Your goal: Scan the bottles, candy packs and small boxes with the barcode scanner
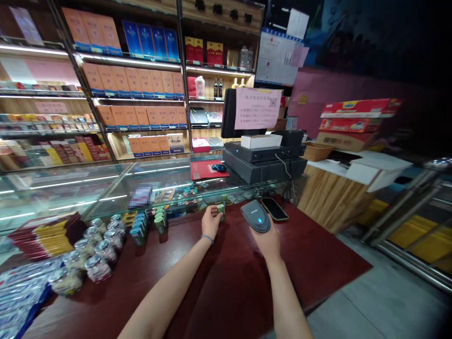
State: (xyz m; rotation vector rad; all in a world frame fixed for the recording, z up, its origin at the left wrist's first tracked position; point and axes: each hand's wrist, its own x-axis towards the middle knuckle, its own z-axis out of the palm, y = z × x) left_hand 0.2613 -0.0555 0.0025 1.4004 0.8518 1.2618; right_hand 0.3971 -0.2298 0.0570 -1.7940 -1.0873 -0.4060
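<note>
Grey scanner [254, 215] was in the right hand [267, 240], small green tin [221, 211] in the left hand [211, 220]

Hands were apart, each clamped on its own item. Right gripped the scanner from below, blue light showing on top; a phone [275, 209] lay just beside it on the red-brown bench [318, 259]. Left had fingers curled round the tin near the bench's far edge; couldn't tell whether its base touched. Other green tins [160, 221] stood lined up to the left, jars [99, 268] with silvery lids farther left.
</note>
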